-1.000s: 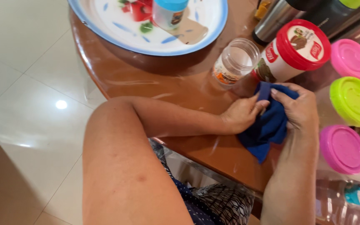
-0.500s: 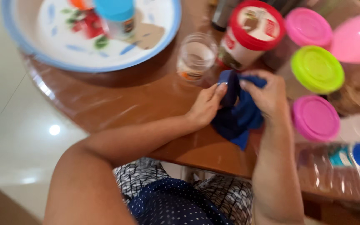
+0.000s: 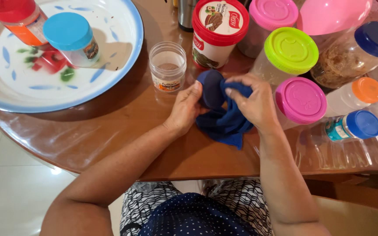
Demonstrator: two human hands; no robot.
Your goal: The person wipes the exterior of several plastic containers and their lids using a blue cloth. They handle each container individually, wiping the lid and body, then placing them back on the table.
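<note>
Between both hands, left hand (image 3: pixel 184 107) fingers grip the dark blue lid (image 3: pixel 211 88) while right hand (image 3: pixel 252 102) fingers pinch the blue cloth (image 3: pixel 224 124).

I'm seeing a dark blue lid (image 3: pixel 211 88) against a royal blue cloth (image 3: pixel 226 122) on the glossy brown table (image 3: pixel 123 131). On the far left, a white tray (image 3: pixel 66 94) is showing a blue rim with red and green flowers. To the right, pink (image 3: pixel 300 99) and lime green (image 3: pixel 291 50) lids are glowing brightly.

Both hands (image 3: pixel 184 107) (image 3: pixel 252 102) curled, close together
</note>
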